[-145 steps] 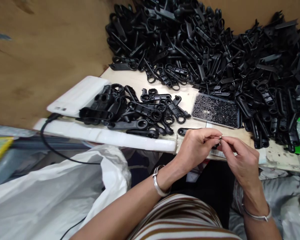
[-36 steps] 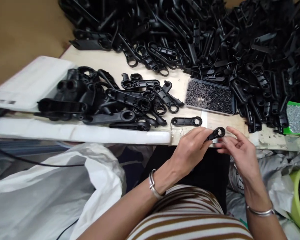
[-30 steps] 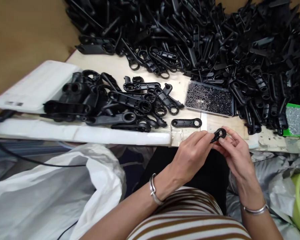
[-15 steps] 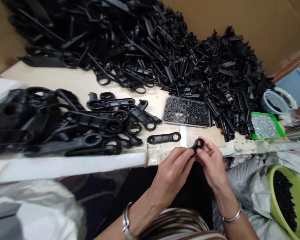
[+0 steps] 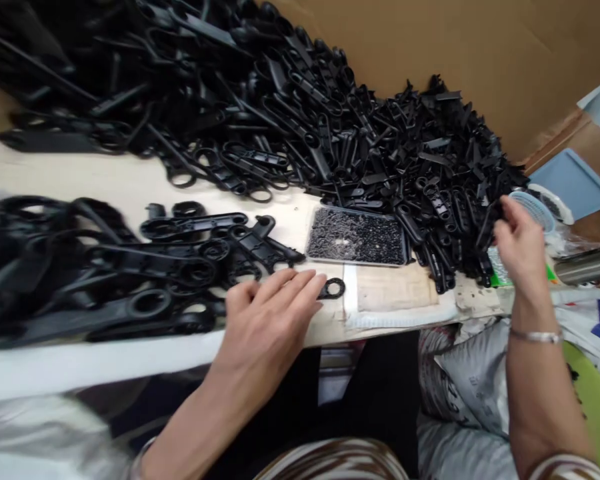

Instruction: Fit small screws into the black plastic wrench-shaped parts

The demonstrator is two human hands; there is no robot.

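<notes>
My left hand (image 5: pixel 275 313) is spread over the table's front edge, fingers stretched out and lying across a black plastic arm-shaped part (image 5: pixel 335 288). Only the ring end of that part shows; whether the fingers press on it is hidden. At the right end of the big pile, my right hand (image 5: pixel 521 243) has its fingertips closed on another long black plastic part (image 5: pixel 489 225), slightly blurred. Neat black parts (image 5: pixel 437 257) lie just left of it. A green tray (image 5: pixel 550 273) of small silvery pieces sits partly behind this hand.
A large heap of black plastic parts (image 5: pixel 280 100) runs along the cardboard wall (image 5: pixel 430 33). More parts (image 5: pixel 155 260) lie at the left. A clear box (image 5: pixel 357 237) holds tiny dark pieces. At right are a blue basket (image 5: pixel 537 208), a metal cylinder (image 5: pixel 587 265) and a yellow-green tub (image 5: pixel 593 407).
The hands, together on one black part before, have come apart. My right hand has gone far right with a black part; my left has moved left over the loose part. The view has shifted slightly.
</notes>
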